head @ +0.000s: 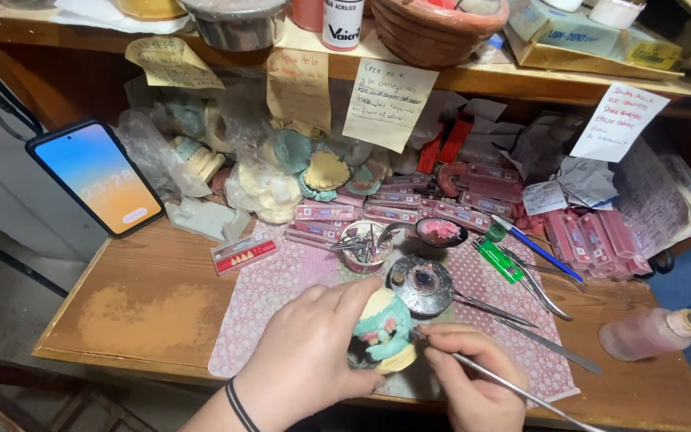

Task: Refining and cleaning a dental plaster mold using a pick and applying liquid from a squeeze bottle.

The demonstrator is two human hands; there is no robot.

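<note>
My left hand [305, 352] grips a dental cast model [384, 328] of cream plaster with teal and pink parts, held just above the patterned mat [273, 296] at the desk's front. My right hand [473, 380] pinches a thin metal instrument [513, 388]; its tip touches the model's right side. Just behind the model lies a round metal dish [421, 284] with a dark centre, and a metal spoon [440, 232] holding pink wax.
A small cup of metal tools [364, 244], pink tooth-card boxes [593, 236], bagged plaster casts [269, 188], a green lighter [499, 260], tweezers [545, 292] and a pink squeeze bottle [649, 332] crowd the wooden desk [145, 308]. A lit phone [96, 176] leans at left. Paper notes hang from the shelf [521, 80].
</note>
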